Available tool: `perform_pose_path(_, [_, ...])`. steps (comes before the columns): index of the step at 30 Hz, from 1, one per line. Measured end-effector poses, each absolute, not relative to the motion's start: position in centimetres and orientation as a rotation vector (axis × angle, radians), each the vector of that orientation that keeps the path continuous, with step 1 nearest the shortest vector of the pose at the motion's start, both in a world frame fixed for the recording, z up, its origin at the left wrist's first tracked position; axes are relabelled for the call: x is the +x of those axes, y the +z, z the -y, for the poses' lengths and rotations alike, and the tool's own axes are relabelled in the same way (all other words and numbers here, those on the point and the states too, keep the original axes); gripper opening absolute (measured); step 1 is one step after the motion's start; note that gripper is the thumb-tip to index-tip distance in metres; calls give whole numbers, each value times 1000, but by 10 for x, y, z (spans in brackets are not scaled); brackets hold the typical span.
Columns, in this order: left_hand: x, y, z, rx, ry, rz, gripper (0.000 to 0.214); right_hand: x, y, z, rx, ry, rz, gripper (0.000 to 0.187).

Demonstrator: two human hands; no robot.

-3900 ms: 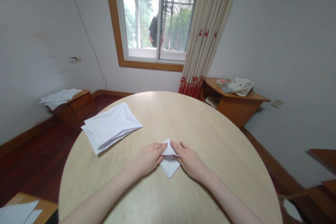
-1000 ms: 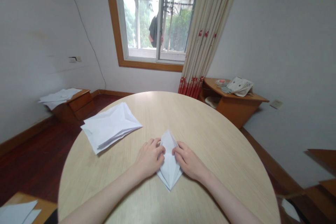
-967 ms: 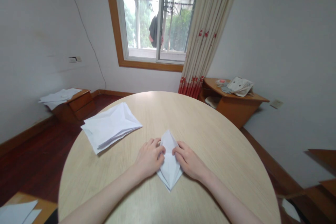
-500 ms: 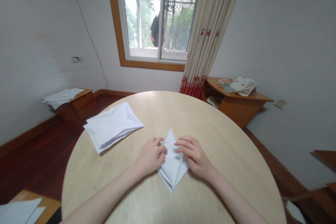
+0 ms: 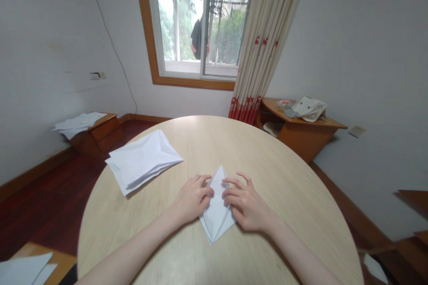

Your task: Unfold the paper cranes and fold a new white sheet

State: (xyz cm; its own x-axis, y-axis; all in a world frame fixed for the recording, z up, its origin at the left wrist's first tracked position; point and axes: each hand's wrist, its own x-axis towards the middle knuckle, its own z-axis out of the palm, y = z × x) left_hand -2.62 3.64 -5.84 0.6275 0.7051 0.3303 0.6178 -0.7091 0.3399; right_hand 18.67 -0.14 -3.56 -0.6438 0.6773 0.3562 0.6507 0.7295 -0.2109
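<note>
A white sheet of paper folded into a narrow diamond [image 5: 216, 213] lies on the round wooden table [image 5: 200, 138], one point facing away and one toward me. My left hand [image 5: 192, 198] is closed on its left edge, with thumb and bent fingers pressing on the paper. On the opposite side, my right hand [image 5: 249, 202] has its fingertips bent over the right edge, gripping the fold, while one finger sticks up off the sheet. The parts of both paper edges under my fingers are hidden.
A stack of creased white paper [image 5: 145, 160] lies at the table's left. More sheets are on a low cabinet [image 5: 107, 131] by the left wall and on a wooden surface [image 5: 67, 254] at lower left. A corner cabinet [image 5: 301, 138] at right carries a pale bag [image 5: 309, 109].
The folded paper has turned slightly, its near point shifting left and its far point right. My right hand has moved a little left over the paper, and one finger has lifted.
</note>
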Motion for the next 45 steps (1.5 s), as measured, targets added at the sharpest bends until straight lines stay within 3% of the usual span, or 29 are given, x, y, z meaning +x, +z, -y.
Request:
perform_pose_path(9, [-27, -58, -35, 2709, 736, -1073, 19, 183, -30, 5, -1020, 178, 2610, 23])
perform_pose_path(23, [-25, -51, -28, 2740, 955, -1009, 21, 179, -30, 5, -1320, -22, 2649, 21])
perform_pose_path(36, [-22, -46, -24, 2729, 667, -1073, 15, 177, -34, 4, -1473, -216, 2602, 11])
perform_pose_path(45, [-22, -51, -27, 2870, 537, -1010, 21, 175, -35, 5, -1474, -268, 2602, 17])
